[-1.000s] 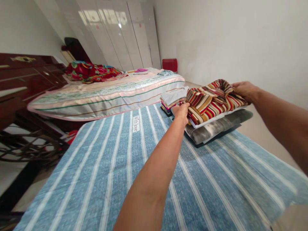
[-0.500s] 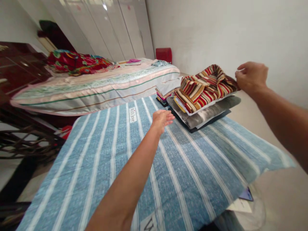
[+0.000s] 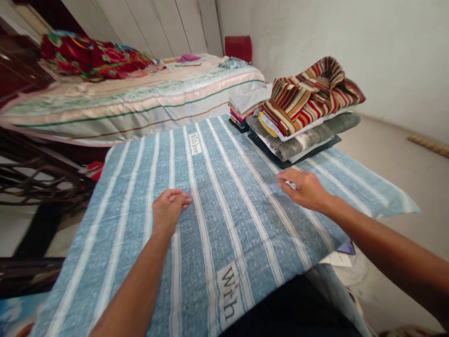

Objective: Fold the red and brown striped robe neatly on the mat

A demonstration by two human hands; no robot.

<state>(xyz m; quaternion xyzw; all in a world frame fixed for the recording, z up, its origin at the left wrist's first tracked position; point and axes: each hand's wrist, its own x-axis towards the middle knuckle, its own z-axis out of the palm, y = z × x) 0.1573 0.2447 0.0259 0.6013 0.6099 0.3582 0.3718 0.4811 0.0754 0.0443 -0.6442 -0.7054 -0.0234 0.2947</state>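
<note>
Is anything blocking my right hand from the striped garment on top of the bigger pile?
Nothing visible. The right hand is on the near side, apart from the pile; the striped garment lies uncovered on top, with the grey folded cloth lower down.

Wardrobe (image 3: 161,23) top beyond the upper edge, pale folded cloth (image 3: 245,99) partly behind the striped garment (image 3: 312,96)

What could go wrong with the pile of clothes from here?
The striped garment lies bunched on top of the pile, so it might slip off. The pile stands near the edge of the blue cloth, so a bump from the right hand could perhaps tip it to the floor.
</note>
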